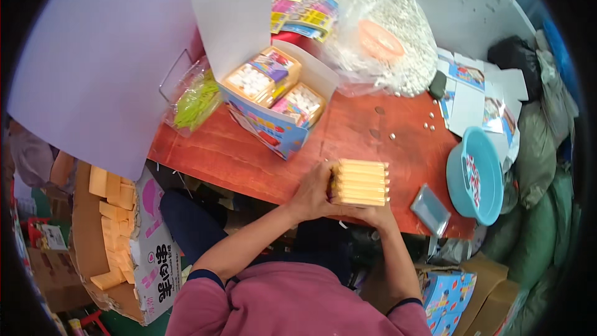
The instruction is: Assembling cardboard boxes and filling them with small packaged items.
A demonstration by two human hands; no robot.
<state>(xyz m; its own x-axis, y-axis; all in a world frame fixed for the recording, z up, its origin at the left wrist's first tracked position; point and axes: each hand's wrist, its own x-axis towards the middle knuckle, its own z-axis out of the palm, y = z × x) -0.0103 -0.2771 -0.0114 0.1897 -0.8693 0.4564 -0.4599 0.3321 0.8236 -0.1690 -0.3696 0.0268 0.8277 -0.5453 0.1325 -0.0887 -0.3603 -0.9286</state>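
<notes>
yellow stack (360, 183), left hand (312, 194) at left, right hand (373, 214) at near edge

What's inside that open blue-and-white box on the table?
The box holds yellow-orange packs, with small white pieces and colourful printing showing on top. They cover most of the bottom, so whatever lies underneath can't be seen.

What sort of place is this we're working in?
Probably a small packing workshop: a held stack of yellow packs, an open printed box holding filled packs, and a large carton of loose yellow-orange pieces suggest it.
</notes>
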